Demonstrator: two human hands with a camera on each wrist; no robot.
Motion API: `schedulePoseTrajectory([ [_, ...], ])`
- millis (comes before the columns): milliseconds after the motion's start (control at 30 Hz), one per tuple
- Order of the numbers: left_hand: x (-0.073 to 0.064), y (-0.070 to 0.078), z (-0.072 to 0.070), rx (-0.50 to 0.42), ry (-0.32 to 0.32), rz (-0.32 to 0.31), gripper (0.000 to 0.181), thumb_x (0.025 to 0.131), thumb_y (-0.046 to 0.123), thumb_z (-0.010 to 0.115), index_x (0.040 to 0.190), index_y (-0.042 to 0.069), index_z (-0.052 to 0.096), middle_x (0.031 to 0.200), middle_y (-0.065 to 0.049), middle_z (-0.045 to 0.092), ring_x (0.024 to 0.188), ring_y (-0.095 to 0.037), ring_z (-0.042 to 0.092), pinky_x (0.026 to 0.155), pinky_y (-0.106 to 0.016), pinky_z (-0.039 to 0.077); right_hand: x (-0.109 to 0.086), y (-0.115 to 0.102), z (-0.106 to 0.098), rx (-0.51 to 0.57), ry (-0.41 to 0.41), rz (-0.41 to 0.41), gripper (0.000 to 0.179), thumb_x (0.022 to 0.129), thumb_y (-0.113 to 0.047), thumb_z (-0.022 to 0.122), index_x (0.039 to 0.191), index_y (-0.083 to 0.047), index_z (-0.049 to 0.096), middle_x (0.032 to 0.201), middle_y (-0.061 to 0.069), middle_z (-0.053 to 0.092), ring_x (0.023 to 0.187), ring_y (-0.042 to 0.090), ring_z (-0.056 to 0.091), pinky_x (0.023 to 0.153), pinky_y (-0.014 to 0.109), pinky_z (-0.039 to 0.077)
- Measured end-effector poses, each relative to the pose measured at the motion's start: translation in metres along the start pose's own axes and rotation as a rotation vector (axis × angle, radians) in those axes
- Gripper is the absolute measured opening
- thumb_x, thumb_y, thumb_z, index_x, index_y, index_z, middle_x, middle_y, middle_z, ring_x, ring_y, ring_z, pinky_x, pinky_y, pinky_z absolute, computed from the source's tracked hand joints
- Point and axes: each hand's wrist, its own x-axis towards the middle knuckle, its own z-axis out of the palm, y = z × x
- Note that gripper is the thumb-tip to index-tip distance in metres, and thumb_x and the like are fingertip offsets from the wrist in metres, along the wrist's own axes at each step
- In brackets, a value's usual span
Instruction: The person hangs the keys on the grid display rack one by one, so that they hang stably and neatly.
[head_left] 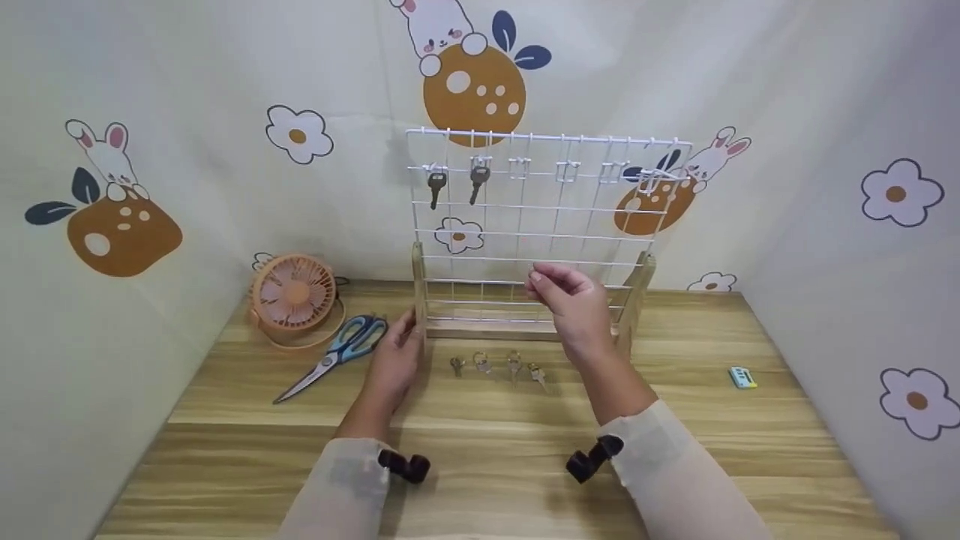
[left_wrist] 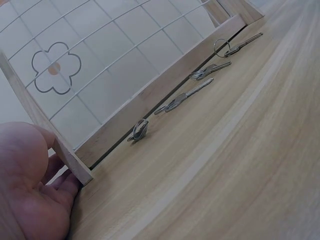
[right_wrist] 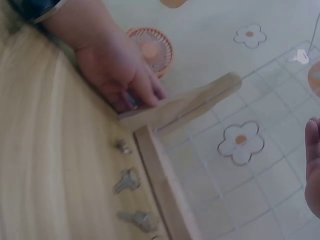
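A white wire grid rack (head_left: 418,292) stands on wooden posts and a wooden base bar. My left hand (head_left: 396,360) grips the foot of its left post, the fingers partly hidden behind the wood in the left wrist view. Two keys, a left one (head_left: 436,189) and a right one (head_left: 479,178), hang from hooks at the upper left of the grid. Before the mesh, my right hand (head_left: 583,311) is raised with thumb and fingers loosely curled close together; nothing shows between them. Several keys with rings (head_left: 514,365) lie in a row along the base bar.
Blue-handled scissors (head_left: 330,361) lie left of the left hand, and an orange fan (head_left: 294,292) stands behind them. A small light-blue item (head_left: 742,377) is on the table at the right. Unused white hooks (head_left: 568,172) line the grid's upper part. Patterned cloth walls surround the table.
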Motion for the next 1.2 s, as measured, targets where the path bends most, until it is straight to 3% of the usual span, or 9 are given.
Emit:
schedulePoseTrajectory([
  [233, -0.001, 0.000, 0.000, 0.022, 0.013, 0.022, 0.056, 0.115, 0.029, 0.052, 0.167, 0.014, 0.038, 0.172, -0.012, 0.041, 0.159, -0.032, 0.041, 0.132, -0.046, 0.037, -0.011, 0.027, -0.030, 0.012, 0.022, 0.086, 0.014, 0.098, 0.007, 0.071, 0.111, 0.009, 0.075, 0.093, 0.008, 0.079, 0.083, 0.014, 0.078, 0.079, 0.027, 0.068],
  [500, -0.001, 0.000, 0.001, 0.001, 0.015, 0.009, 0.055, 0.115, 0.029, 0.052, 0.167, 0.016, 0.039, 0.172, -0.010, 0.041, 0.159, -0.031, 0.041, 0.132, -0.045, 0.037, -0.016, 0.059, -0.051, -0.072, 0.024, 0.163, 0.022, 0.096, 0.007, 0.073, 0.116, 0.015, 0.073, 0.090, 0.003, 0.081, 0.078, 0.013, 0.076, 0.073, 0.025, 0.067],
  [800, -0.002, -0.001, 0.000, 0.007, 0.011, 0.013, 0.056, 0.114, 0.029, 0.053, 0.167, 0.016, 0.039, 0.172, -0.010, 0.042, 0.159, -0.031, 0.040, 0.132, -0.046, 0.037, -0.015, 0.082, -0.068, -0.222, -0.013, 0.260, 0.029, 0.094, -0.007, 0.082, 0.119, 0.007, 0.077, 0.098, 0.007, 0.082, 0.086, 0.012, 0.075, 0.080, 0.030, 0.066],
  [1000, -0.002, -0.002, 0.000, -0.011, -0.012, 0.018, 0.057, 0.115, 0.028, 0.052, 0.168, 0.014, 0.036, 0.172, -0.012, 0.040, 0.160, -0.033, 0.038, 0.133, -0.046, 0.035, -0.016, 0.096, -0.080, -0.365, -0.117, 0.303, 0.030, 0.094, -0.010, 0.082, 0.121, 0.002, 0.077, 0.098, 0.001, 0.079, 0.086, 0.011, 0.071, 0.074, 0.024, 0.061],
  [1200, -0.002, 0.000, 0.000, -0.012, -0.016, 0.034, 0.056, 0.115, 0.025, 0.051, 0.167, 0.011, 0.036, 0.172, -0.014, 0.040, 0.161, -0.034, 0.037, 0.133, -0.048, 0.034, -0.017, 0.101, -0.084, -0.520, -0.259, 0.266, 0.029, 0.092, -0.008, 0.082, 0.119, 0.003, 0.078, 0.107, 0.010, 0.081, 0.090, 0.007, 0.071, 0.075, 0.017, 0.059],
])
